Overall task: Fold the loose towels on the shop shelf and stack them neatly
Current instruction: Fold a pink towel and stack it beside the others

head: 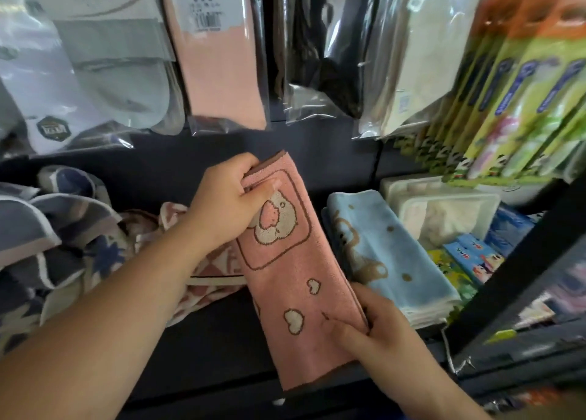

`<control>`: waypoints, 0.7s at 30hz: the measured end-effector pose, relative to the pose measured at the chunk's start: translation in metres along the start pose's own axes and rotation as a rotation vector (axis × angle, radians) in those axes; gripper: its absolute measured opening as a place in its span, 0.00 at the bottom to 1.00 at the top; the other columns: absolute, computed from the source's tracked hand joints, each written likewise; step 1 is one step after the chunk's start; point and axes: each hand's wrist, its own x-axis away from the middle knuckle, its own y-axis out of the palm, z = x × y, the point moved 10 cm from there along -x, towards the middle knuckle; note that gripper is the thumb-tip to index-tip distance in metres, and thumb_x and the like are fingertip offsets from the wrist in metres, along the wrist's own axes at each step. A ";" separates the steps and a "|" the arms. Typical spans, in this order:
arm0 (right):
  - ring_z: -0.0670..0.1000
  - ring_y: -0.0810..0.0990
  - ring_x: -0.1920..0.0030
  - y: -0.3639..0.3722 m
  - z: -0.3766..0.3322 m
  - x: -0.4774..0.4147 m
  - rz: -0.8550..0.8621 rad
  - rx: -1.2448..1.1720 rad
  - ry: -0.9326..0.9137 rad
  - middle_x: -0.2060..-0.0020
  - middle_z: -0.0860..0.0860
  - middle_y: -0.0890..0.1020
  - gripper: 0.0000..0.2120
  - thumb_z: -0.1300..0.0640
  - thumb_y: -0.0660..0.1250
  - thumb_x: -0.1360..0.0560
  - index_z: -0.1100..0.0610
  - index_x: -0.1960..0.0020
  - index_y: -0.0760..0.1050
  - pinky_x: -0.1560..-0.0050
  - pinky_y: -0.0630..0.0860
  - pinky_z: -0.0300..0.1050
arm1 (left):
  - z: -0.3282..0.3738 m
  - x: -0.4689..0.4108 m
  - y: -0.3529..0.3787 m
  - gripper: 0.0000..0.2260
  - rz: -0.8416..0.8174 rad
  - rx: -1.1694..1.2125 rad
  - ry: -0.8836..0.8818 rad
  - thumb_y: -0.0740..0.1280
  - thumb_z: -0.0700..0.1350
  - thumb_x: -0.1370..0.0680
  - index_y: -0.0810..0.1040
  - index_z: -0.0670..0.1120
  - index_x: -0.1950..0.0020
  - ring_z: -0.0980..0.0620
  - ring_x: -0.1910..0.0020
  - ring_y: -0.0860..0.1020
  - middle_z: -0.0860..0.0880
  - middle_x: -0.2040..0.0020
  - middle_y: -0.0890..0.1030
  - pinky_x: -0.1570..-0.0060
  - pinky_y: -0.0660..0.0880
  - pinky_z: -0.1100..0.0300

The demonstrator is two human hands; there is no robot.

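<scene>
— Holding the pink towel [291, 280] by both ends, are you?
— You are. Your left hand [228, 204] grips its far end, fingers curled round the edge and thumb on the face. Your right hand [377, 324] pinches the near right edge, thumb on top.
— And where is it?
— Folded into a long strip, it slants over the middle of the shelf [222, 356], just left of the folded blue towel [390, 248]. Loose patterned towels [47, 229] lie heaped at the shelf's left end.
</scene>
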 end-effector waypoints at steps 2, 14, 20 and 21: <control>0.45 0.80 0.61 -0.022 0.004 0.009 0.100 -0.058 0.016 0.61 0.51 0.84 0.09 0.50 0.74 0.33 0.46 0.53 0.81 0.59 0.76 0.42 | 0.003 -0.009 0.023 0.09 -0.033 -0.028 0.001 0.73 0.49 0.23 0.77 0.47 0.59 0.51 0.62 0.80 0.50 0.64 0.80 0.60 0.76 0.54; 0.36 0.79 0.56 -0.113 -0.034 0.044 0.724 0.192 -0.175 0.56 0.38 0.80 0.22 0.62 0.75 0.27 0.38 0.50 0.69 0.60 0.72 0.27 | 0.046 -0.079 0.148 0.11 -0.264 0.042 -0.021 0.73 0.51 0.23 0.77 0.50 0.62 0.52 0.64 0.80 0.53 0.64 0.81 0.65 0.72 0.58; 0.35 0.74 0.44 -0.109 -0.047 0.037 0.846 0.614 -0.355 0.37 0.47 0.73 0.17 0.67 0.74 0.29 0.50 0.47 0.77 0.52 0.73 0.33 | 0.038 -0.103 0.194 0.17 -0.320 0.043 -0.034 0.73 0.53 0.23 0.71 0.50 0.66 0.52 0.67 0.73 0.53 0.68 0.73 0.68 0.65 0.59; 0.40 0.76 0.45 -0.109 -0.047 0.035 0.847 0.669 -0.362 0.38 0.47 0.74 0.15 0.66 0.75 0.30 0.53 0.47 0.79 0.55 0.76 0.37 | 0.039 -0.104 0.201 0.17 -0.339 0.031 -0.022 0.73 0.54 0.23 0.71 0.49 0.66 0.52 0.68 0.73 0.52 0.68 0.73 0.68 0.65 0.59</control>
